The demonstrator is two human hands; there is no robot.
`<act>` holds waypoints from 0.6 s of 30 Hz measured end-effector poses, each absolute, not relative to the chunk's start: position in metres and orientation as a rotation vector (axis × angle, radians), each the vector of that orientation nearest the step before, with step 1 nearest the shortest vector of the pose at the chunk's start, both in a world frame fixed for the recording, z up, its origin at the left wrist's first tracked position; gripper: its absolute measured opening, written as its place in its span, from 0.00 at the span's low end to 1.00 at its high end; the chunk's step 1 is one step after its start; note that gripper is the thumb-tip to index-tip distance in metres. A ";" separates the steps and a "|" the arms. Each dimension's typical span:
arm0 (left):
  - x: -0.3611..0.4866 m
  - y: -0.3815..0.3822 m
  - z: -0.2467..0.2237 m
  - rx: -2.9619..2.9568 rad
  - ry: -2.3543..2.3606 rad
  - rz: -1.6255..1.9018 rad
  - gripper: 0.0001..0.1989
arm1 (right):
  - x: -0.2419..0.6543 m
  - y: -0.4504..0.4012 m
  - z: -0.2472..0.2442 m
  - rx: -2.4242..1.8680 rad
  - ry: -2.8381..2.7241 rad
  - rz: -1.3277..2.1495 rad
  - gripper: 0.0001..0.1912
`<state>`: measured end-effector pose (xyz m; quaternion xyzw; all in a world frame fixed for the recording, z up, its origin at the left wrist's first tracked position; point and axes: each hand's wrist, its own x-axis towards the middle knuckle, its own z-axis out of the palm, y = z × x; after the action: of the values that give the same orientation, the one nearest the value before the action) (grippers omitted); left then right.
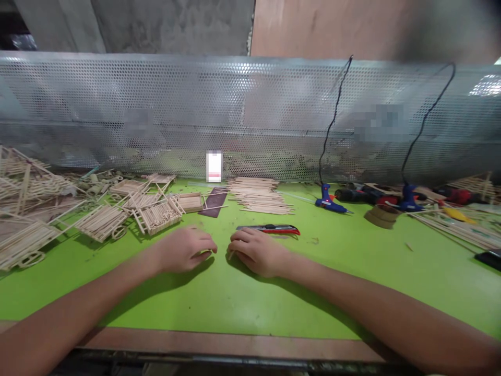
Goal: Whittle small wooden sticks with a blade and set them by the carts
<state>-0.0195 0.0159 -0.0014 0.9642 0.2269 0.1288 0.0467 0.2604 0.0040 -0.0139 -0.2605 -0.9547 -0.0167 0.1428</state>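
Note:
My left hand (188, 249) hovers low over the green table left of centre, fingers curled towards the thumb; its outline is slightly blurred, and anything it pinches is too small to make out. My right hand (256, 251) rests on the table just right of centre, its fingers bent and pressed together, with perhaps a small tan bit at the fingertips. A gap separates the two hands. Directly behind my right hand lies a red and black utility knife (287, 230). Beyond it, thin wooden sticks (260, 196) are stacked side by side, next to a dark flat sheet (213, 202).
Small stick-built carts (158, 215) crowd the left side. At the right are a blue glue gun (331, 199), a second glue gun (410, 198), a tape roll (381, 215) and loose sticks (454, 227). A perforated metal panel (176, 104) stands behind the green table (219, 308).

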 end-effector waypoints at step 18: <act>-0.034 0.030 -0.005 2.970 0.760 0.454 0.10 | 0.262 0.002 -0.009 -0.936 -2.668 -0.113 0.26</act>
<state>-0.0339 0.0297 -0.0047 0.9581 0.2451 0.1466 0.0211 0.2617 0.0025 -0.0094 -0.3269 -0.9314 -0.0394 0.1553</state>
